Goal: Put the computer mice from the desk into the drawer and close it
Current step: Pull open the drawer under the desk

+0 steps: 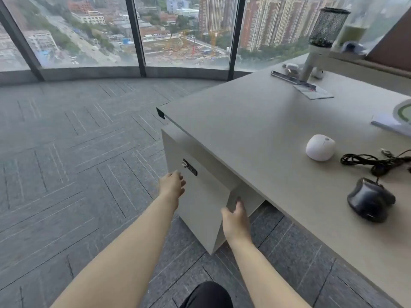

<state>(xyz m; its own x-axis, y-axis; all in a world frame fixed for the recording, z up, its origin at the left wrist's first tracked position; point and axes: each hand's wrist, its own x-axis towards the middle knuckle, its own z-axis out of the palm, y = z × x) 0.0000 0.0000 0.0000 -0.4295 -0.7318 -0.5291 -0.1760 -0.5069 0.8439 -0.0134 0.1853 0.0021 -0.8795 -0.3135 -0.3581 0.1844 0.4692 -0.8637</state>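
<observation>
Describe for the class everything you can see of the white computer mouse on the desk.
The white mouse is a smooth, rounded, dome-like shell, plastic by its look, with a faint grey mark near its top. No cable shows on it. It sits flat on the grey desk, near the front edge, apart from the tangled black cable beside it and the black mouse nearer the camera. Neither hand touches it.

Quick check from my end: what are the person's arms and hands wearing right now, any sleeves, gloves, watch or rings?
Nothing visible. The left hand and right hand are bare, with no gloves, and both forearms are uncovered all the way to the bottom edge of the frame, so no sleeves show. No watch, bracelet or ring can be seen. The only clothing in view is a dark garment at the bottom centre.
</observation>
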